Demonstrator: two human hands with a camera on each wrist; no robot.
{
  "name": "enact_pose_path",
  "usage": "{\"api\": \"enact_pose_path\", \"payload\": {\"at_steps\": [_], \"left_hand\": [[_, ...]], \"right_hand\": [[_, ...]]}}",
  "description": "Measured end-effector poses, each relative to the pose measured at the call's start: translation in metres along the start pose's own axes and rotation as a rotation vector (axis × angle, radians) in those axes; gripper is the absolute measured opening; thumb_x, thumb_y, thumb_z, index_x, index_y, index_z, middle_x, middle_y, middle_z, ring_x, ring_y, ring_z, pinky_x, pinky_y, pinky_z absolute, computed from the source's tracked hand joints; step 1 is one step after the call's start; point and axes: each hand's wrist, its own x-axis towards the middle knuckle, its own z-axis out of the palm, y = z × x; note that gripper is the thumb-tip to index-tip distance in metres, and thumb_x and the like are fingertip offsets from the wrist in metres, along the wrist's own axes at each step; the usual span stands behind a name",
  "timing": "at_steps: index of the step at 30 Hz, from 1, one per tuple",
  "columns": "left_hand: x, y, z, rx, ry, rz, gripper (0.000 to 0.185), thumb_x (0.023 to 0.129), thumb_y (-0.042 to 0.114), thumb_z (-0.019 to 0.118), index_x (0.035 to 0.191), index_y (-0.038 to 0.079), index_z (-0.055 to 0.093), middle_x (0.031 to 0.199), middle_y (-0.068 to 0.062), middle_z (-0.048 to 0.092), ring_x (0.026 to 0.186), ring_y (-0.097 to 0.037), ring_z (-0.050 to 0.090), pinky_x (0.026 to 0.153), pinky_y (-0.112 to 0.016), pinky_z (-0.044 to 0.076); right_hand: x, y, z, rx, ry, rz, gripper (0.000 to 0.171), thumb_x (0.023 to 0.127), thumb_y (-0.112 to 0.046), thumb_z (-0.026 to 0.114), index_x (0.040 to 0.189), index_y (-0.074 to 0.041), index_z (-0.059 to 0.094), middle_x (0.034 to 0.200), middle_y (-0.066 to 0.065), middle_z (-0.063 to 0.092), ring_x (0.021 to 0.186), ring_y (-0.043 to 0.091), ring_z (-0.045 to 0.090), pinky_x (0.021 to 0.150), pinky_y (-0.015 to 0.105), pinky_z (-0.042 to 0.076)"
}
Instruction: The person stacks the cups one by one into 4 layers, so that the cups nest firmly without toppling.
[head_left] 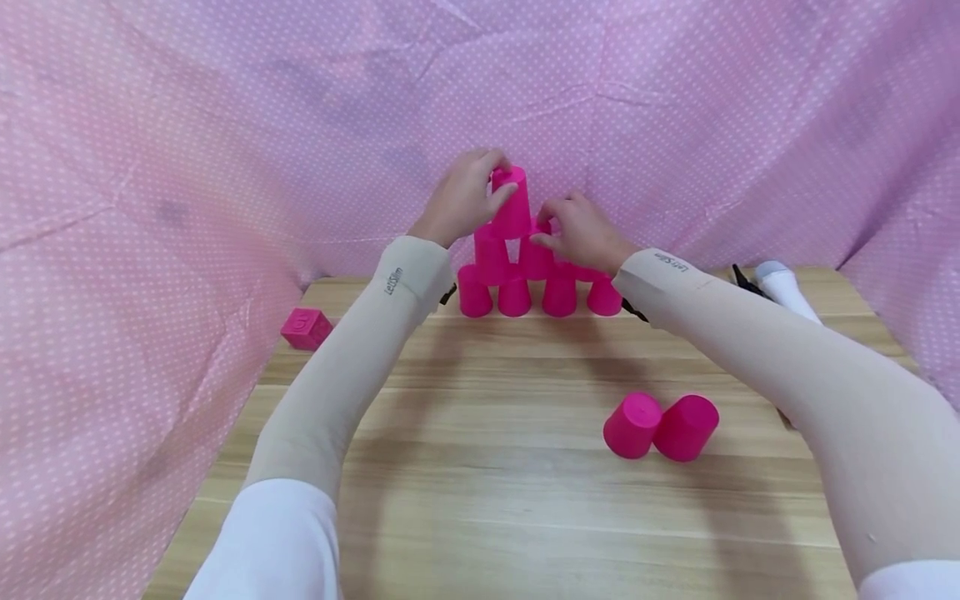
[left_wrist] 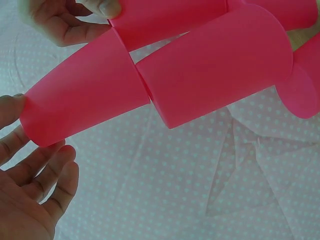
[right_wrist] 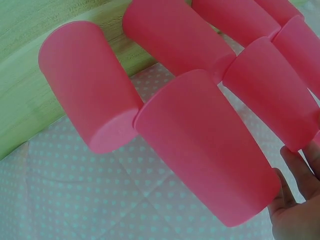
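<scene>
At the back of the table stands a stack of upside-down pink cups. Its bottom row holds several cups, with the left bottom cup (head_left: 475, 292) at one end. Above sits a second row, its right part behind the right hand. The left hand (head_left: 465, 196) holds the top cup (head_left: 513, 208) by its narrow end, thumb on the near side; this cup stands across the second row's left cup (head_left: 491, 257) and middle cup (head_left: 536, 258). At the middle cup's narrow end, the right hand (head_left: 588, 233) has thumb and fingers around it. The right cup (right_wrist: 210, 150) of that row shows beside its fingers.
Two more pink cups, a left one (head_left: 633, 425) and a right one (head_left: 686, 427), stand close together front right. A pink cube (head_left: 306, 329) lies at the left edge. A white cylindrical object (head_left: 786, 287) lies back right beside something black. A dotted pink curtain (head_left: 360, 125) hangs behind the table.
</scene>
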Motion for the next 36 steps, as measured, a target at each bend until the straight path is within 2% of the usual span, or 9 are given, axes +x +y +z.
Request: {"api": "enact_pose_path", "payload": {"at_steps": [6,11,16,20,26,31,36], "left_hand": [[0.002,0.001,0.001,0.003,-0.024,-0.035,0.033,0.084,0.036,0.050,0.112,0.018,0.048,0.097,0.004,0.050,0.090,-0.010,0.043,0.076,-0.019,0.036],[0.000,0.003,-0.003,0.011,-0.030,-0.039,0.034,0.084,0.038,0.049,0.112,0.018,0.047,0.097,0.004,0.050,0.092,-0.011,0.042,0.075,-0.019,0.037],[-0.008,0.005,-0.011,0.002,-0.010,-0.029,0.036,0.084,0.039,0.048,0.114,0.019,0.048,0.108,0.004,0.049,0.107,-0.010,0.038,0.085,-0.021,0.034],[-0.020,0.006,-0.016,0.019,0.025,0.013,0.037,0.084,0.038,0.049,0.115,0.018,0.049,0.116,0.005,0.047,0.113,-0.007,0.034,0.090,-0.019,0.029],[-0.039,0.010,-0.020,0.009,0.108,0.150,0.035,0.083,0.034,0.053,0.110,0.012,0.052,0.111,0.002,0.049,0.109,-0.010,0.038,0.091,-0.020,0.029],[-0.058,0.020,-0.022,-0.001,0.181,0.323,0.031,0.081,0.029,0.057,0.104,0.008,0.055,0.103,-0.001,0.052,0.102,-0.014,0.042,0.089,-0.023,0.031],[-0.078,0.032,-0.018,-0.016,0.178,0.443,0.029,0.079,0.028,0.060,0.100,0.008,0.054,0.099,-0.001,0.052,0.095,-0.014,0.045,0.084,-0.023,0.034]], "right_hand": [[0.000,0.000,0.000,0.020,0.006,-0.003,0.032,0.074,-0.032,0.066,0.096,-0.013,0.055,0.091,0.004,0.048,0.089,0.019,0.038,0.068,0.033,0.041],[-0.002,-0.002,-0.003,0.021,0.023,-0.028,0.030,0.074,-0.030,0.067,0.096,-0.012,0.056,0.089,0.004,0.051,0.088,0.020,0.038,0.069,0.033,0.039],[-0.007,-0.005,-0.010,0.007,0.048,-0.053,0.031,0.074,-0.030,0.067,0.097,-0.011,0.058,0.093,0.003,0.054,0.089,0.020,0.038,0.072,0.034,0.038],[-0.014,-0.010,-0.017,-0.001,0.056,-0.097,0.034,0.074,-0.030,0.067,0.098,-0.009,0.058,0.097,0.006,0.055,0.091,0.022,0.040,0.075,0.037,0.038],[-0.031,-0.011,-0.027,-0.021,0.096,-0.173,0.031,0.074,-0.024,0.068,0.097,-0.007,0.056,0.096,0.007,0.054,0.092,0.022,0.040,0.072,0.037,0.039],[-0.051,-0.008,-0.035,-0.052,0.119,-0.211,0.031,0.073,-0.025,0.068,0.096,-0.007,0.057,0.094,0.006,0.054,0.090,0.023,0.042,0.069,0.036,0.040],[-0.074,-0.002,-0.042,-0.068,0.166,-0.283,0.029,0.070,-0.023,0.072,0.091,-0.009,0.057,0.090,0.005,0.056,0.086,0.023,0.042,0.070,0.034,0.037]]}}
